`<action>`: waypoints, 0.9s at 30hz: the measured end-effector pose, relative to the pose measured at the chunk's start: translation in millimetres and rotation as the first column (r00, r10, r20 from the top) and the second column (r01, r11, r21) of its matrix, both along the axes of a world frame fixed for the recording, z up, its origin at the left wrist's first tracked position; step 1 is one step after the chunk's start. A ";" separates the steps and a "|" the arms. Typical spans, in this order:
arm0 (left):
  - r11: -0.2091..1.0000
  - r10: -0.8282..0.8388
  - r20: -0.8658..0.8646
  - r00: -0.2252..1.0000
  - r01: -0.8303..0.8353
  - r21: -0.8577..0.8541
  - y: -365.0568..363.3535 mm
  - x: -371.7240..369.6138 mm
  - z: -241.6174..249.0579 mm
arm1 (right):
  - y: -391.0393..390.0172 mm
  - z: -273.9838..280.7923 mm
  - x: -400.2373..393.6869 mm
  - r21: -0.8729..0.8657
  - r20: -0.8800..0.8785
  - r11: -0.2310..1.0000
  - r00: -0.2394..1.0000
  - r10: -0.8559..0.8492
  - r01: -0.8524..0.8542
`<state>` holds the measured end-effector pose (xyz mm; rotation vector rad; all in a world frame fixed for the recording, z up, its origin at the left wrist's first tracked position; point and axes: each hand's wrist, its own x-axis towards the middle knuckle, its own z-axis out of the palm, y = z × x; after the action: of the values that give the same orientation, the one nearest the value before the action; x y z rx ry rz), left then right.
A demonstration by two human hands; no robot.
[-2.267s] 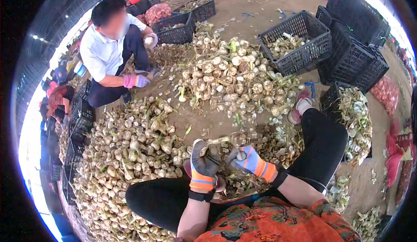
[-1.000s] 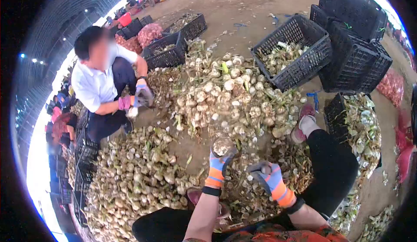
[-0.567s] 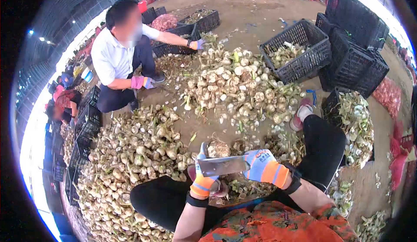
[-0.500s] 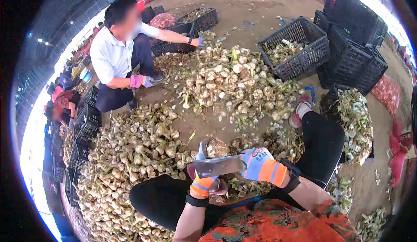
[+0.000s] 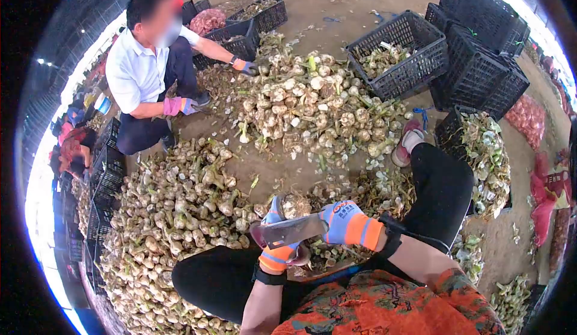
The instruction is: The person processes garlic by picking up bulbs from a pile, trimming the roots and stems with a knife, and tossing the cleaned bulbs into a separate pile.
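Note:
My left hand [image 5: 277, 257], in a blue and orange work glove, is closed around a garlic bulb [image 5: 296, 204] whose pale top shows beside the thumb. In my right hand [image 5: 350, 222], gloved alike, is a knife with a broad metal blade [image 5: 293, 231]. The blade lies across the front of my left hand, just below the bulb, and hides part of the fingers. The knife's handle is hidden in my right fist. Garlic scraps and trimmings [image 5: 375, 194] lie on the ground just beyond my hands.
A large garlic heap [image 5: 162, 233] spreads on my left, another heap [image 5: 312, 103] ahead. A co-worker [image 5: 144, 70] in a white shirt squats at the far left heap's edge. Black crates [image 5: 415, 64] stand at the right, one overfull with trimmings [image 5: 484, 155]. Red net sacks [image 5: 526, 117] lie beyond.
The view has shifted slightly, so the surroundings sit further left and higher. The bulb's top now looks paler, where brown roots showed before. The knife still crosses my left hand.

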<state>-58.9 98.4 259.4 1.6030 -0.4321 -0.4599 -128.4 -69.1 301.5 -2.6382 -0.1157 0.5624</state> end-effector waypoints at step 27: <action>0.973 0.010 -0.379 0.925 -0.097 -0.210 -8.5 -5.4 -19.4 | -13.1 -40.7 0.9 0.025 -0.102 1.000 0.995 -0.003 0.006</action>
<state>-64.2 89.9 240.0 1.2667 -0.1405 -0.6388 -127.5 -82.2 260.8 -2.5787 -0.0851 0.6889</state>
